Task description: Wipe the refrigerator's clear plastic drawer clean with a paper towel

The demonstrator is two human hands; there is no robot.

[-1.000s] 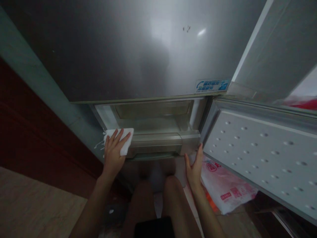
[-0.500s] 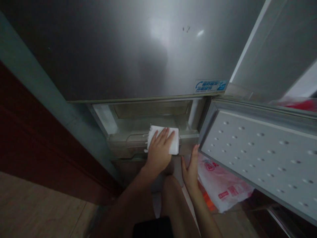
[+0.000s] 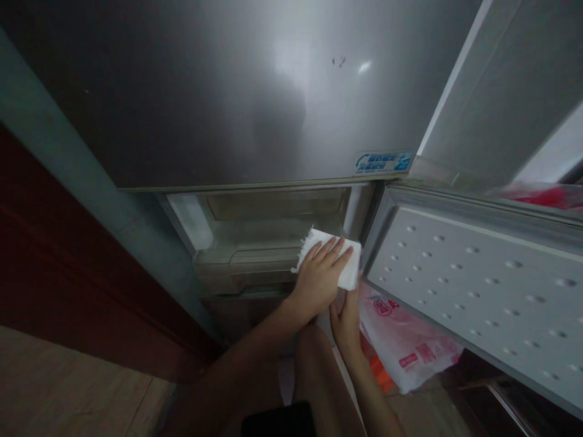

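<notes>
A folded white cloth (image 3: 350,273) with a frayed left edge lies against the right end of the clear drawer front (image 3: 255,264) in the fridge's lower compartment. My left hand (image 3: 319,282) holds it there, fingers spread across its face. Just below and to the right is my right hand (image 3: 348,325), upright and open with its thumb apart. The cloth covers its fingertips, and I cannot tell whether they touch the drawer.
The lower fridge door (image 3: 473,279) stands swung out to the right, with a pink-and-white plastic bag (image 3: 410,340) below it. The closed upper door (image 3: 204,109) overhangs the compartment. A dark red wooden panel (image 3: 82,279) borders the left side.
My left hand has slid the white cloth to the right along the drawer front, over the right hand's fingertips. The right hand has hardly moved.
</notes>
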